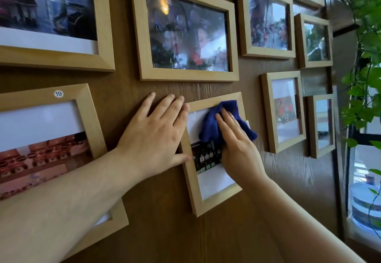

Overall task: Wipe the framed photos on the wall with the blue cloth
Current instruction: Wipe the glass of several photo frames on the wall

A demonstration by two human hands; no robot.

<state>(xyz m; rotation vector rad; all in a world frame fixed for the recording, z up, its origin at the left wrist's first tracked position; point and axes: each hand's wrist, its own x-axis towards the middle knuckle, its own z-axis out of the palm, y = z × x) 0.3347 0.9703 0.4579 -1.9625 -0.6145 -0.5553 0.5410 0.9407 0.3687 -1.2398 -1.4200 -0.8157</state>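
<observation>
- Your right hand [237,149] lies flat, fingers extended, pressing the blue cloth [224,120] against the glass of a small upright wooden frame [192,190] low on the brown wood-grain wall [165,231]; the cloth is bunched under your palm and fingers, not pinched, and covers the upper right of the glass.
- Your left hand [156,137] is spread open and holds nothing: its thumb touches that frame's left edge, its little finger rests on the top left corner, and three fingers lie on the bare wall.
- One cloth, two hands, and ten light wooden frames are in view, counting those cut by the edges.
- A large landscape frame [185,77] hangs just above your hands, its glass reflecting.
- The frame at lower left [86,106] carries one round white sticker [58,94] reading 19; your left forearm crosses it.
- Leafy green vines [365,77] hang at the far right, beside a window [362,180].
</observation>
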